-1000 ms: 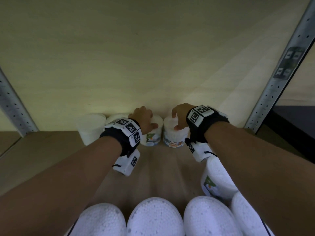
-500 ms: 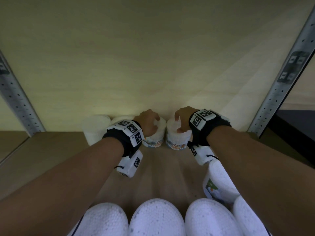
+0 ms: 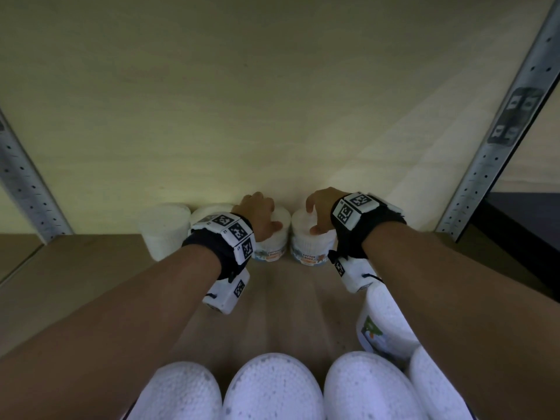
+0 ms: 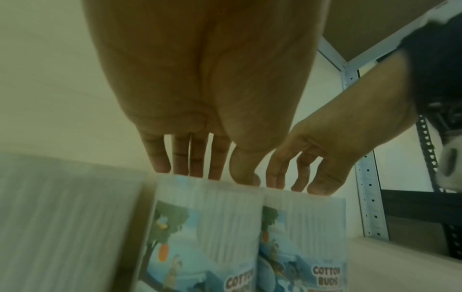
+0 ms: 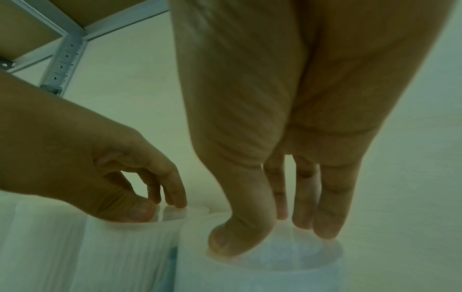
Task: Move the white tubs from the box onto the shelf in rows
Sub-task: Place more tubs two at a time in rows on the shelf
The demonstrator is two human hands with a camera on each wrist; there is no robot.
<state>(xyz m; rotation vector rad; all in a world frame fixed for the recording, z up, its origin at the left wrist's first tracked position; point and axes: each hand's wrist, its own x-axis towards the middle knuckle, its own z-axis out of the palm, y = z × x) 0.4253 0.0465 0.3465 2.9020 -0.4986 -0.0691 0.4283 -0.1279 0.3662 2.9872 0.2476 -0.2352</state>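
At the back of the shelf [image 3: 91,268], against the pale wall, we see four white tubs in a row. The left hand [image 3: 260,213] grips the third tub [image 3: 272,247] by its lid, fingertips curled round the rim; the right hand [image 3: 318,210] grips the fourth tub [image 3: 309,250] the same way, thumb on the near edge. Both tubs stand upright and touch each other (their labels read "Cotton Buds"). Two plain-faced tubs [image 3: 165,228] stand just left of them. Nearer us, more tubs [image 3: 272,389] crowd the lower edge of the head view. A perforated metal upright [image 3: 497,140] frames the right side.
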